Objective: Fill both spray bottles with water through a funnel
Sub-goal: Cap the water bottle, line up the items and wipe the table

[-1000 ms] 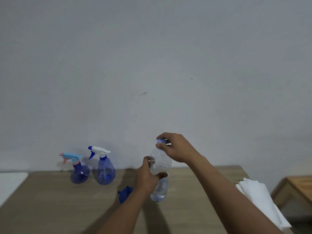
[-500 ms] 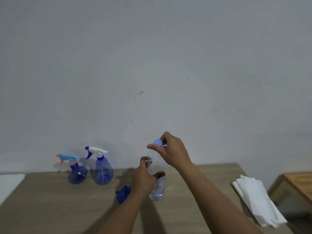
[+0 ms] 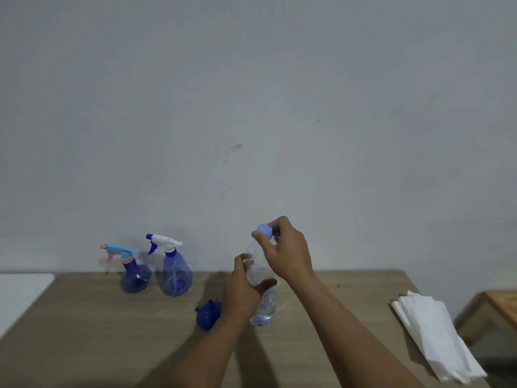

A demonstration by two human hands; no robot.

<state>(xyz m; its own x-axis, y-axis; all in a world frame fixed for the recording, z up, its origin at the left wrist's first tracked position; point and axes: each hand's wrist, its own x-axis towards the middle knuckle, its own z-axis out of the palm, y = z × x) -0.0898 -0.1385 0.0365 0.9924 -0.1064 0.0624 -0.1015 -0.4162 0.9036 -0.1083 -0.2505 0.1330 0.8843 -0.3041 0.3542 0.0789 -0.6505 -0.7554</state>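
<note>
Standing near the middle of the surface (image 3: 84, 331), one clear water bottle (image 3: 263, 303) holds water in its lower part. Fingers of the left hand (image 3: 242, 294) are wrapped round its body; fingers of the right hand (image 3: 286, 254) pinch the one pale blue cap (image 3: 264, 231) on its neck. One blue funnel (image 3: 207, 318) lies just beside it, toward the left edge. Two blue spray bottles (image 3: 135, 280) (image 3: 176, 277) stand side by side at the far edge, triggers on; their contents cannot be told. One stack of white napkins (image 3: 436, 337) lies by the right edge.
</note>
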